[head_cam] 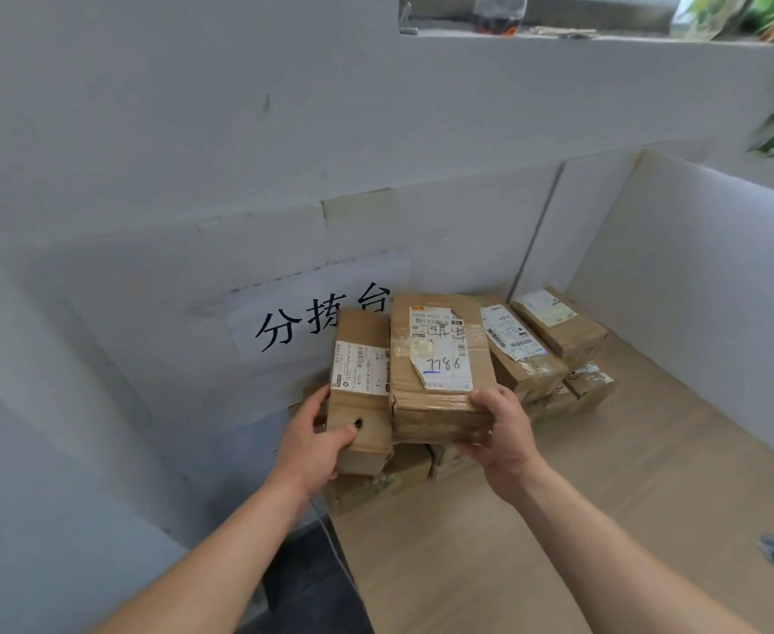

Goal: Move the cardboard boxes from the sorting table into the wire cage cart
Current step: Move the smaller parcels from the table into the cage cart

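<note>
The left hand is gripping a narrow cardboard box, thumb curled over its near end. The right hand is clasping a wider labelled box beside it. Both boxes are sitting above the remaining boxes on the sorting table.

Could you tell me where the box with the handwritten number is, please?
Head view, centre: the brown cardboard box is gripped by the right hand, beside the narrower brown box in the left hand.
</note>
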`<state>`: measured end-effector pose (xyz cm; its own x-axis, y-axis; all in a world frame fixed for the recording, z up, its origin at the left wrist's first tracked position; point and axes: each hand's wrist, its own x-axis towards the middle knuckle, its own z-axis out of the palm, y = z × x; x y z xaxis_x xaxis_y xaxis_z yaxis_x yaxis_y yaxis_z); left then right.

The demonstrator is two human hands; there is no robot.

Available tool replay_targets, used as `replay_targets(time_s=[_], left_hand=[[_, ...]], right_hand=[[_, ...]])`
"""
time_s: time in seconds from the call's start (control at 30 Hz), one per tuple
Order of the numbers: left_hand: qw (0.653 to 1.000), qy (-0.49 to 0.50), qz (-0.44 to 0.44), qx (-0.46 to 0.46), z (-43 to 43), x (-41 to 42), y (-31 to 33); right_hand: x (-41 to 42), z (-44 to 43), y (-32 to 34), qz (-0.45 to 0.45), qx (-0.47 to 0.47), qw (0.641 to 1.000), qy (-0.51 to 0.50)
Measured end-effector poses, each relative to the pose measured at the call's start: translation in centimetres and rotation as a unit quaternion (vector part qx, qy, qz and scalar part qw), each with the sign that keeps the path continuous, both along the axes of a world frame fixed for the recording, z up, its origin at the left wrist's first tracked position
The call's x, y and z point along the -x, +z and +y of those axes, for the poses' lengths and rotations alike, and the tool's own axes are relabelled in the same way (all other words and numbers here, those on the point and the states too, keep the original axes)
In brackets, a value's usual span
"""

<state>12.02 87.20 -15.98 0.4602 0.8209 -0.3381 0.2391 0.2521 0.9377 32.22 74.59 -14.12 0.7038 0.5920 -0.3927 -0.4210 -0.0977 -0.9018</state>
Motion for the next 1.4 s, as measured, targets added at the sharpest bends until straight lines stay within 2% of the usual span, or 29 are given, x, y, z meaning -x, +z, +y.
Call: replay_targets(time_s=[0.17,0.33,0.5,0.67,0.97,1.4], left_hand=[[0.997,-0.014,-0.065,-0.029,-1.7,3.3,2.4],[0.992,-0.006,-0.076,-0.097,-3.6,8.8,5.4],[0.989,0.008,-0.116,-0.09,-5.7,15.0,8.2],[0.986,0.007,-0.139,-0.091,-7.6,19.4,10.0],[0.985,0.066,-0.118,-0.11,-10.9,26.3,11.6],[0.97,0.14,-0.093,-0.174,-20.8,30.6,11.7]], right_hand=[[3.6,-2.1,2.8,-0.01,-0.065,0.997,-0.036],[8.2,-4.8,5.7,-0.066,-0.109,0.99,-0.065],[13.8,-7.4,8.0,-0.13,-0.138,0.979,-0.072],[18.1,-8.8,9.4,-0.144,-0.168,0.973,-0.07],[22.4,-10.1,10.5,-0.146,-0.184,0.971,-0.051],[24.0,-13.2,9.8,-0.128,-0.195,0.971,0.061]])
